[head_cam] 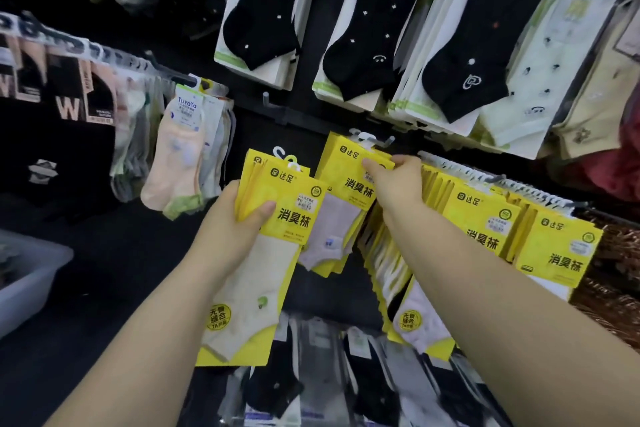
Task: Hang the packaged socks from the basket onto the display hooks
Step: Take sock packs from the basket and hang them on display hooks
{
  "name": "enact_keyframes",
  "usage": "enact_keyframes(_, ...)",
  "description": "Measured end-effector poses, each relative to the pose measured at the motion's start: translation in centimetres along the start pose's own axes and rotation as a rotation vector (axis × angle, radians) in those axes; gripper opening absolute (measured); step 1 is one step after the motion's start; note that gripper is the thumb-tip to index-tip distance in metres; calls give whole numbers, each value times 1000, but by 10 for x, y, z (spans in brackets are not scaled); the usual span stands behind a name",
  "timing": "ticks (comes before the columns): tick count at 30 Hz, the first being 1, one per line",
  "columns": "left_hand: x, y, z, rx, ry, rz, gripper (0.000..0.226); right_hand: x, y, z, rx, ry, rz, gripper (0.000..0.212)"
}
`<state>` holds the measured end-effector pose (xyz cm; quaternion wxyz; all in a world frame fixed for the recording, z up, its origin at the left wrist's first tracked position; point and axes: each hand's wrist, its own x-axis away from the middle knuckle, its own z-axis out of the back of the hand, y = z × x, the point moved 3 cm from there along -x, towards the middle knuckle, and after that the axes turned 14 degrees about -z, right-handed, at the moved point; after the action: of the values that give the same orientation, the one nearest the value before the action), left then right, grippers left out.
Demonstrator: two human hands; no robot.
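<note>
We grip a fanned stack of yellow sock packs (294,204), number unclear, in our left hand (232,229), lower left of the display hook (381,142). Our right hand (398,180) pinches one yellow pack (343,166) by its top, just below that hook. One grey basket (27,274) sits far left.

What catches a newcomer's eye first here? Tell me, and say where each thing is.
Bright yellow against the dark display: the left hand grips a stack of yellow sock packs at centre, while the right hand pinches the top of a hanging yellow pack at a hook just above. Black socks hang in rows across the top, and more yellow packs crowd the hooks at right.
</note>
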<state>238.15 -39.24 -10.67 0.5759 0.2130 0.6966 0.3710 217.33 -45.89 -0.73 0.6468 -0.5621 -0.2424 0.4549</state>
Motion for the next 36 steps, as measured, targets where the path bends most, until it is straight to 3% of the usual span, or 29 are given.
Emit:
enact_keyframes(3, 3, -3, -4, 100, 12, 73, 8, 25, 7, 10, 130, 47, 139, 44)
enact_keyframes(5, 5, -1, -10, 194, 12, 114, 15, 49, 11, 8, 140, -148, 225, 34)
enact_keyframes(8, 9, 5, -22, 308, 11, 156, 26, 74, 16, 3, 114, -373, 207, 37)
enact_keyframes(13, 14, 10, -33, 333, -18, 150, 38, 75, 6, 16, 105, -397, 228, 26)
enact_keyframes(17, 14, 12, -33, 194, -1, 41, 38, 85, 1, 21, 133, -354, 379, 19)
enact_keyframes(19, 12, 14, -34, 149, 8, -12, 38, 85, 3, 21, 13, -332, 331, 14)
enact_keyframes(22, 13, 14, -37, 134, 18, -20, 37, 83, 9, 19, -210, -418, 102, 5)
enact_keyframes(25, 13, 11, -38, 130, 7, -14, 39, 81, 16, 18, -290, -464, -15, 2)
enact_keyframes(32, 17, 10, -48, 196, 4, 15, 36, 73, 22, 16, -501, -429, -146, 3)
enact_keyframes(36, 18, 4, -51, 297, 32, 91, 13, 62, 18, 20, -481, -395, -94, 15)
